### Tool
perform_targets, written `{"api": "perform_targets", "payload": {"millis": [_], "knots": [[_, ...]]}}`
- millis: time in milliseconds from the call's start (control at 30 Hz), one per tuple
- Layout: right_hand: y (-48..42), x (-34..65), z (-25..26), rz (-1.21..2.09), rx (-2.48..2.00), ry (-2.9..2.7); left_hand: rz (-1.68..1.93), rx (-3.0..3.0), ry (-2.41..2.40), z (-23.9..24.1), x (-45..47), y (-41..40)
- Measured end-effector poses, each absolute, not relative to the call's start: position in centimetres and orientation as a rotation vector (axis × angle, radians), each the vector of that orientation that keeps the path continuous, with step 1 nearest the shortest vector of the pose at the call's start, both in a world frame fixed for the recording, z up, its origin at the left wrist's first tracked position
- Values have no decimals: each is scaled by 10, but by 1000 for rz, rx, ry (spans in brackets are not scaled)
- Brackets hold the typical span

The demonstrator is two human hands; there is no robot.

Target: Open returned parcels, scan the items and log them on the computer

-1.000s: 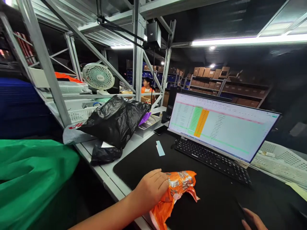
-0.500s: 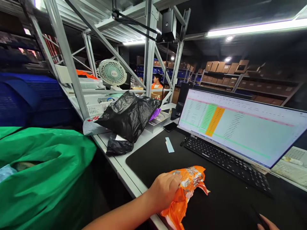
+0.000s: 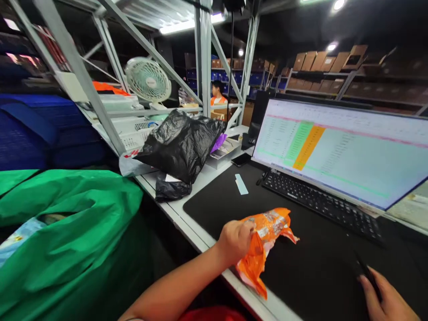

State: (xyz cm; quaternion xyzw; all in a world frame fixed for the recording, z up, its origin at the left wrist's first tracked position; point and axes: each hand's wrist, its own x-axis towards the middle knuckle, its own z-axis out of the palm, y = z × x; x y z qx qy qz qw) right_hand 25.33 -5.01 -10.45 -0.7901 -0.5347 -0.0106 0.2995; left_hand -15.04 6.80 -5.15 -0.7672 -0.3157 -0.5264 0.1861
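1. The left grip [image 3: 236, 238] is a curled hand, fingers clamped on the left part of a crumpled orange plastic bag [image 3: 271, 226].
2. From that grip, the bag's silvery, taped-looking part extends forward and to the right, over the black mat [image 3: 310, 276]; a torn flap points right at its far end.
3. The bag's loose orange tail spreads below and to the right of the same grip, reaching the pale near edge of the desk [image 3: 204, 177].
4. The right grip [image 3: 384, 290] is well to the right of the bag, apart from it, thumb and fingers closed on a slim black object [image 3: 370, 275] whose tip points forward and left; what it is, I cannot tell.
5. Straight ahead of the left grip, beyond the bag, lies a light-blue strip [image 3: 241, 184]; the keyboard [image 3: 314, 200] sits ahead and to the right.
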Motion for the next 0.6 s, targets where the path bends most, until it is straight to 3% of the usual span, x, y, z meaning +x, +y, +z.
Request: {"api": "perform_targets", "payload": {"millis": [333, 600], "knots": [[-62, 137, 3, -731, -1656, -2194, -1377, -2346, -997, -54, -152, 64], [-52, 64, 11, -811, -1459, -2517, -1371, -2376, -914, -55, -151, 59]]}}
